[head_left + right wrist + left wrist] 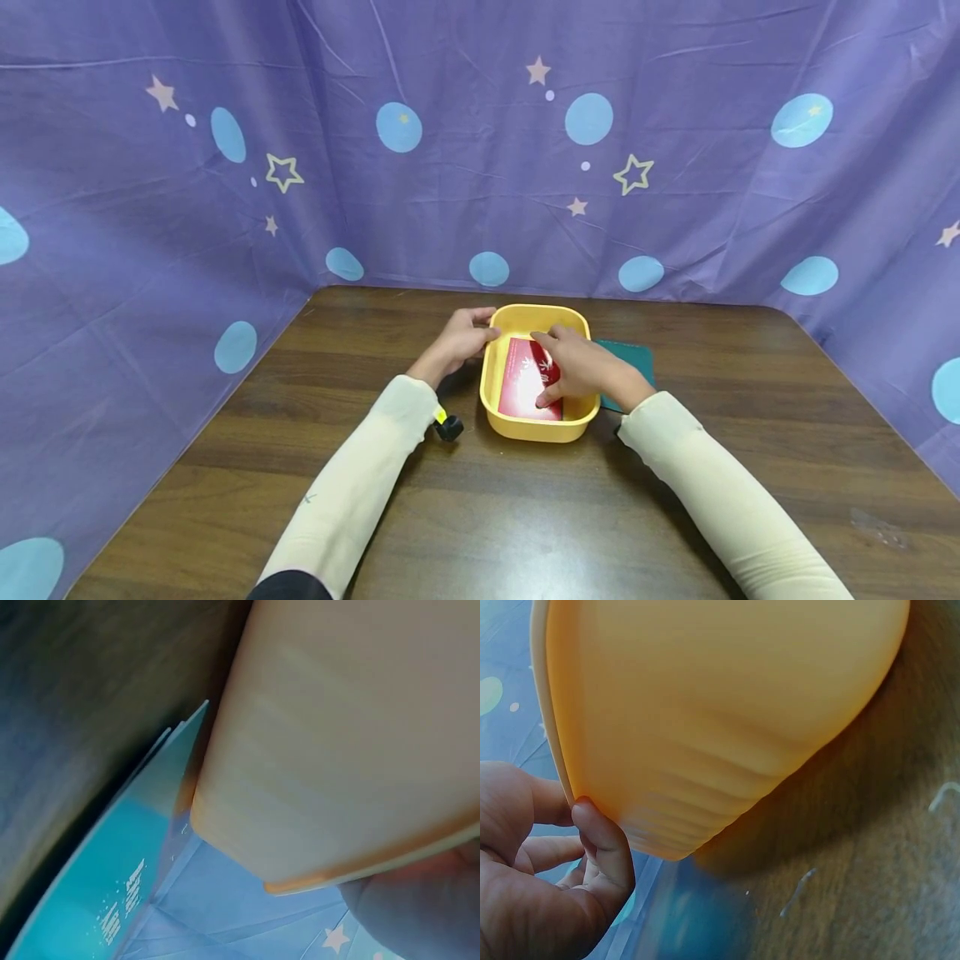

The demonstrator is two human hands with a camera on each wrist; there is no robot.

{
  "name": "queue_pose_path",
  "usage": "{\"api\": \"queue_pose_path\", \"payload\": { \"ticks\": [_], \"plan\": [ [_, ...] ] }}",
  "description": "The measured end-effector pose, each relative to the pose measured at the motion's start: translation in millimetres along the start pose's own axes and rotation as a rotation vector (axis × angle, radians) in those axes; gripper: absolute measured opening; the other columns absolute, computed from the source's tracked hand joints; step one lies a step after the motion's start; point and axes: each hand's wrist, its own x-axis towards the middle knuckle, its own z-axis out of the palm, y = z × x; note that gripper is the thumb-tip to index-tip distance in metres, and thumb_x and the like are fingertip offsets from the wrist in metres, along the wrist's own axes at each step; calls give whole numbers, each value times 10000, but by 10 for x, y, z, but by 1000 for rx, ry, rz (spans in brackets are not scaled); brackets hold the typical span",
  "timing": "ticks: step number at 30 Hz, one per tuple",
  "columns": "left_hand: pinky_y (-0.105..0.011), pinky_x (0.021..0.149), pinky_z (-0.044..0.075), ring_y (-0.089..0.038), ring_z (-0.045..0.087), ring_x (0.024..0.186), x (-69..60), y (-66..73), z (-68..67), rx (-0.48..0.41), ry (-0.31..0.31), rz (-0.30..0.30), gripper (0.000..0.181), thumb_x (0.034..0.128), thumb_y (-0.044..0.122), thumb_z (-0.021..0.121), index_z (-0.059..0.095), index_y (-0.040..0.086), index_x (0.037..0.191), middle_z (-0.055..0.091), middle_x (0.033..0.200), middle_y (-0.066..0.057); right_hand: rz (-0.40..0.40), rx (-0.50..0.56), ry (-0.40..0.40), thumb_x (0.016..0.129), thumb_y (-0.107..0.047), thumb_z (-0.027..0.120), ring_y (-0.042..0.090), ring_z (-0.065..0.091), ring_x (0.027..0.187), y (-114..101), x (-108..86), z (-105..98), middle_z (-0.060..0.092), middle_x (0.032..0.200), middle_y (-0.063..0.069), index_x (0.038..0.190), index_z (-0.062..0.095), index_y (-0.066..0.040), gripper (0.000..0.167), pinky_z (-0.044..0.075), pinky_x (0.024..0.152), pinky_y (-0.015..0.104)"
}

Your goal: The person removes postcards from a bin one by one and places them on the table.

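A yellow plastic bin with rounded corners stands on the table. My left hand pinches its left rim; in the left wrist view, the thumb presses on the outer wall while other fingers are behind the rim. Inside the bin lies a red booklet with white print. Reaching in from the right, my right hand spreads its thumb and fingers over the booklet and covers part of it. The right wrist view shows mostly the bin's outer wall, and only a blurred edge of that hand.
Just right of the bin, partly behind my right forearm, lies a teal booklet. It rests on the brown wooden table. A purple curtain with stars and blue dots hangs behind and along the left. A black wrist device hangs below the left sleeve.
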Motion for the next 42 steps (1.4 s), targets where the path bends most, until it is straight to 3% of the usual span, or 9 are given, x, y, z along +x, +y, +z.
{"api": "queue_pose_path", "payload": {
  "ticks": [6, 12, 21, 27, 30, 35, 42],
  "plan": [
    [-289, 675, 628, -189, 672, 823, 5, -3, 1, -9, -1, 1, 570, 986, 6, 606, 442, 7, 1531, 550, 1332, -200, -21, 68, 88, 748, -425, 916, 280, 525, 1097, 5, -24, -67, 476, 1282, 155, 1512, 458, -31, 974, 551, 983, 442],
    [-294, 656, 625, -168, 670, 774, 5, -7, 3, -16, 1, 2, 578, 981, 1, 611, 439, 6, 1533, 557, 1314, -182, -50, 142, 178, 808, -218, 896, 286, 562, 1096, -7, -44, -164, 530, 1239, 155, 1393, 565, -6, 705, 560, 984, 452],
    [-265, 620, 608, -159, 649, 751, 5, -7, 9, -18, 0, 10, 577, 977, -7, 610, 441, -4, 1528, 557, 1292, -182, -164, 325, 259, 954, 65, 598, 321, 642, 1113, 29, -56, -250, 666, 1175, 176, 1232, 605, 37, 280, 572, 958, 485],
    [-259, 619, 593, -186, 650, 788, 12, -13, 6, -14, -1, 13, 570, 982, -4, 607, 446, 4, 1529, 561, 1276, -170, -159, 375, 271, 972, 60, 487, 330, 597, 1108, 6, -103, -334, 632, 1187, 196, 1238, 549, 37, 274, 532, 975, 510],
    [-276, 640, 606, -197, 662, 813, 10, -10, 3, -12, -2, 10, 571, 985, 0, 606, 442, 7, 1532, 561, 1286, -170, -148, 384, 283, 967, 64, 471, 315, 580, 1033, -3, -123, -375, 613, 1159, 192, 1247, 526, 36, 286, 537, 910, 477],
    [-288, 653, 619, -207, 671, 829, 3, -3, 5, -20, -6, 4, 573, 988, -3, 601, 433, 0, 1535, 554, 1293, -173, -130, 405, 347, 983, 60, 464, 301, 570, 965, -1, -153, -447, 595, 1130, 193, 1249, 514, 50, 270, 535, 828, 431],
    [-251, 622, 597, -302, 670, 926, -1, 4, 7, -12, -2, 3, 562, 990, -2, 601, 445, 7, 1530, 559, 1285, -165, -81, 443, 474, 1036, 26, 409, 324, 597, 971, 73, -231, -582, 588, 1152, 222, 1297, 467, 70, 270, 568, 802, 463]
  ]
}}
